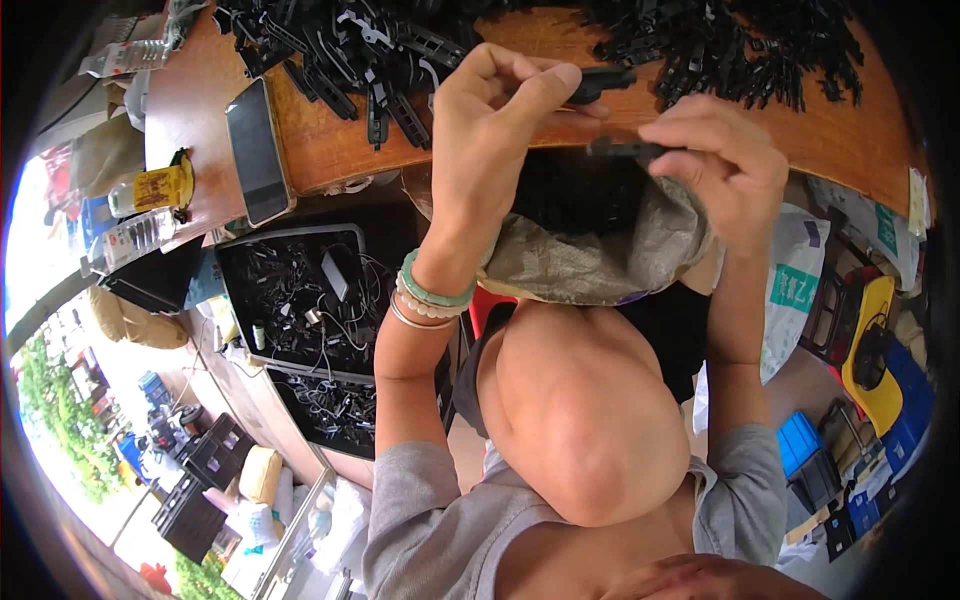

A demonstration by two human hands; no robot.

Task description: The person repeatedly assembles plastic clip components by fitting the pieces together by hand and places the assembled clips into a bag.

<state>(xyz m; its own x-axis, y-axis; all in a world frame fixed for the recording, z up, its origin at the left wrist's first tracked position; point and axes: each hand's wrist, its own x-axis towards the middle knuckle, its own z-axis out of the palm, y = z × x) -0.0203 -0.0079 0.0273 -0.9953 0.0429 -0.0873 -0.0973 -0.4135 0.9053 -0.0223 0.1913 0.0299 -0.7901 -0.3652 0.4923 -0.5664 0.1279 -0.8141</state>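
The left hand (500,115) pinches a black plastic part (603,84); the right hand (725,160) pinches a second, blurred part (628,149). Keep thumb grips light, above the woven sack (585,270).

On your left, a dark-screened phone (258,150) is lying face up near a yellow-wrapped item (163,187), and greenery (75,415) is showing farther out. On your right, you are seeing a green-printed white bag (792,290), a yellow object (862,345) and a blue box (799,443).
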